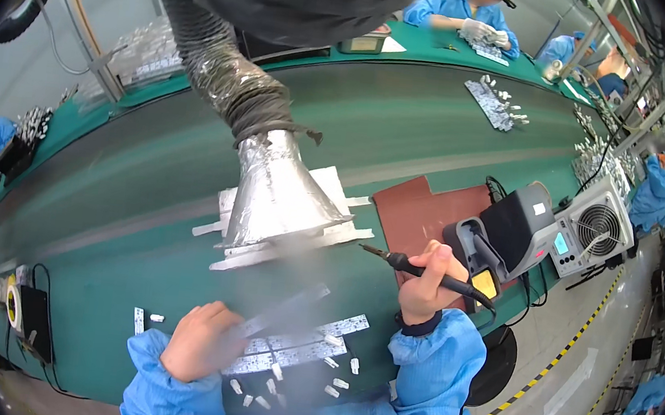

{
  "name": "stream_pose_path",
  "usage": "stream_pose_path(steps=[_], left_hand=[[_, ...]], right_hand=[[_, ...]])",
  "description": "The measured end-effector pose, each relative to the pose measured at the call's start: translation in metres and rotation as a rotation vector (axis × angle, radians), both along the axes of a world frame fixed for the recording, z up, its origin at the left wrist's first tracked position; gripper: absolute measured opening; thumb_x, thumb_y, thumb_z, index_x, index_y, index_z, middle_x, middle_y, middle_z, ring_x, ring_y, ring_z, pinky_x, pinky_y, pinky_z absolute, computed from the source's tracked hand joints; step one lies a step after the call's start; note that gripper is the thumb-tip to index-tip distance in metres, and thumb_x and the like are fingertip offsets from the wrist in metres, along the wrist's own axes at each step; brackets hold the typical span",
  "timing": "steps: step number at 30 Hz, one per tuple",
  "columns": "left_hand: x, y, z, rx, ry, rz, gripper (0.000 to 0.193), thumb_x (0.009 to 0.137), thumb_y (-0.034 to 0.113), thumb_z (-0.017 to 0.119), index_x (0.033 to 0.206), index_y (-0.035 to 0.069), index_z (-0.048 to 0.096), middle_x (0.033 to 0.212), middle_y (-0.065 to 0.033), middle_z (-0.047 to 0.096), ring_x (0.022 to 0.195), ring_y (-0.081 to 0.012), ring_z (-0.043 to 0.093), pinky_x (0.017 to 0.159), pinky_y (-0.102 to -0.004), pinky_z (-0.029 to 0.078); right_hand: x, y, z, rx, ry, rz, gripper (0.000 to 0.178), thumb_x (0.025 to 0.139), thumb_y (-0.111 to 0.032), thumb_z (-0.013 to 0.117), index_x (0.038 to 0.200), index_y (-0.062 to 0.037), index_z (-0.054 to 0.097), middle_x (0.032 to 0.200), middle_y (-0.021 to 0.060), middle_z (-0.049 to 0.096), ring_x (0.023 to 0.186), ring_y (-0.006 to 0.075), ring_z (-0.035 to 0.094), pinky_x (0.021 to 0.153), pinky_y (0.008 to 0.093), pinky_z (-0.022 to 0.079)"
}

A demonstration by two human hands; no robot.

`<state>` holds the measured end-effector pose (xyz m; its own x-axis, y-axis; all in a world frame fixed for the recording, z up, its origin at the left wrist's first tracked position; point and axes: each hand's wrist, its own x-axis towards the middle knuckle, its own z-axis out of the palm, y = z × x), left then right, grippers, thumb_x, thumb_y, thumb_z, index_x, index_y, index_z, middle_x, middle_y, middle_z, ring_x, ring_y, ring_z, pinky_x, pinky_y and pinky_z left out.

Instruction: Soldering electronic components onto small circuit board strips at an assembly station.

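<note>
The right hand (424, 288) is closed around the handle of a soldering iron (402, 262), and no gap shows between fingers and handle. The iron lies nearly level, with its tip pointing to the left, above the green work surface (111, 281) and apart from the boards. The left hand (202, 343) rests low, near the left ends of the white circuit board strips (324, 352), which lie one beside the other in front of the person. Its fingers are bent inward. A blurred strip (288, 309) extends from near these fingertips, slanting up to the right, but a grey smear covers this place, so I cannot tell if the fingers grip it or only touch it.

Small white connectors (355, 366) are scattered around and upon the strips. One short strip (138, 321) lies to the left of the left hand, with a connector just beside it. Beyond the hands, a silver fume hood (280, 201) hangs over white pieces (327, 181). At the right there is a reddish-brown mat (405, 216), and near it a dark soldering station (518, 222), a yellow sponge (484, 284) and a white fan unit (599, 228).
</note>
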<state>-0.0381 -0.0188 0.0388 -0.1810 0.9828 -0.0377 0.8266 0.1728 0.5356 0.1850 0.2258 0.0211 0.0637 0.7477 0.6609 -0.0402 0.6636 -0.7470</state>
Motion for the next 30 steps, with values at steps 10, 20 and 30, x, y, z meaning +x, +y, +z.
stream_pose_path(steps=[10,20,30], left_hand=[[-0.001,-0.001,-0.003,0.029,-0.515,0.193,0.026,0.079,0.005,0.076,0.102,-0.002,0.067,0.087,-0.0116,0.069,0.081,-0.0177,0.066,0.075,-0.0298,0.052],[-0.013,-0.007,-0.025,0.017,-0.829,0.274,0.019,0.089,0.005,0.069,0.107,-0.003,0.067,0.079,-0.0053,0.068,0.067,-0.0096,0.06,0.061,-0.0237,0.047],[-0.016,-0.007,-0.019,0.072,-0.92,0.256,0.02,0.092,0.003,0.066,0.11,-0.003,0.061,0.069,-0.002,0.059,0.054,-0.0058,0.047,0.048,-0.0229,0.036]], right_hand=[[0.002,0.003,-0.002,0.006,0.011,-0.037,0.047,0.097,-0.018,0.049,0.056,0.0036,0.053,0.049,0.0077,0.051,0.043,0.0177,0.051,0.043,0.0296,0.035],[0.001,-0.003,0.006,-0.077,0.017,-0.028,0.051,0.102,-0.02,0.045,0.057,0.003,0.05,0.053,0.0058,0.046,0.052,0.0122,0.043,0.051,0.0287,0.031],[0.005,0.003,-0.002,-0.078,-0.002,-0.032,0.049,0.098,-0.02,0.049,0.056,0.0031,0.055,0.048,0.0086,0.053,0.042,0.0184,0.051,0.044,0.0307,0.036]])
